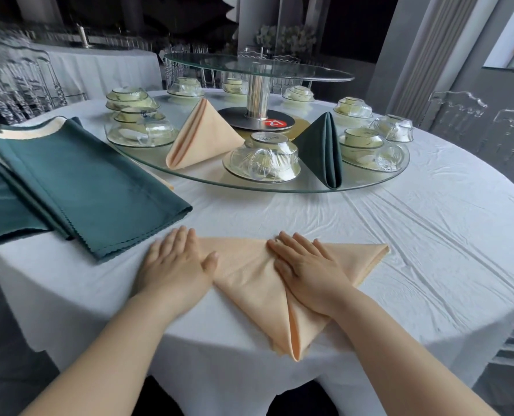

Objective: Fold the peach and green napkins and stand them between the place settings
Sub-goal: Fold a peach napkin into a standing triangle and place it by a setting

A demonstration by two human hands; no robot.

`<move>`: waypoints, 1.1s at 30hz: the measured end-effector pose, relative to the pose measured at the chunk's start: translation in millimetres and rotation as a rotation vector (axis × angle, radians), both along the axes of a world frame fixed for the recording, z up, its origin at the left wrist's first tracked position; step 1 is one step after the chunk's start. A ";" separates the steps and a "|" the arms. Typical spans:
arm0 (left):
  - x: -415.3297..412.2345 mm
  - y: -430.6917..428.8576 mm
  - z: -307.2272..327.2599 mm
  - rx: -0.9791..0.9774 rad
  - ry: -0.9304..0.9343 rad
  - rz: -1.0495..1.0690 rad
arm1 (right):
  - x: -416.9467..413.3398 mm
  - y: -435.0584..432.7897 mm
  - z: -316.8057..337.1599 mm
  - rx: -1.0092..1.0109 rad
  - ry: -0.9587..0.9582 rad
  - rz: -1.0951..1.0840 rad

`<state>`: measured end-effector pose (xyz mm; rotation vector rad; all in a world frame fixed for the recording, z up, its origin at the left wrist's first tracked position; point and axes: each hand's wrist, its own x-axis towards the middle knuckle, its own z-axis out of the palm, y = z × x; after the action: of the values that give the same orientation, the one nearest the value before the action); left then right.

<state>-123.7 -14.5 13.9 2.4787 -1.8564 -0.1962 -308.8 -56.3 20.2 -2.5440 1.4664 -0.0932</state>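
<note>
A peach napkin, folded into a triangle, lies flat on the white tablecloth near the front edge, its tip hanging over the rim. My left hand presses flat on its left corner. My right hand lies flat across its right half. On the glass turntable a folded peach napkin and a folded green napkin stand upright between wrapped place settings. A stack of flat green and peach napkins lies at the left.
The lower glass turntable carries several wrapped bowl-and-cup sets around a metal post that holds a smaller upper glass disc. Clear chairs stand at the right. Another covered table is at the back left.
</note>
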 end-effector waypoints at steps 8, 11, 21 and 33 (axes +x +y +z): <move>22.6 3.8 -2.3 -0.108 0.023 0.053 | -2.1 -0.1 -1.3 -0.025 -0.120 -0.013; 30.4 2.8 -1.5 -0.336 0.086 -0.026 | -6.8 1.7 8.8 0.042 -0.362 -0.072; 20.3 -47.9 36.6 0.079 0.441 -0.377 | -40.4 -41.0 47.7 0.258 0.026 -0.162; 17.5 -37.1 103.9 -0.305 0.193 -0.295 | -30.1 -41.5 109.5 -0.138 -0.071 -0.110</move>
<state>-106.2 -51.6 117.7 1.9153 -1.9880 -0.1417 -338.9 -97.8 129.7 -2.5344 1.6240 -0.3079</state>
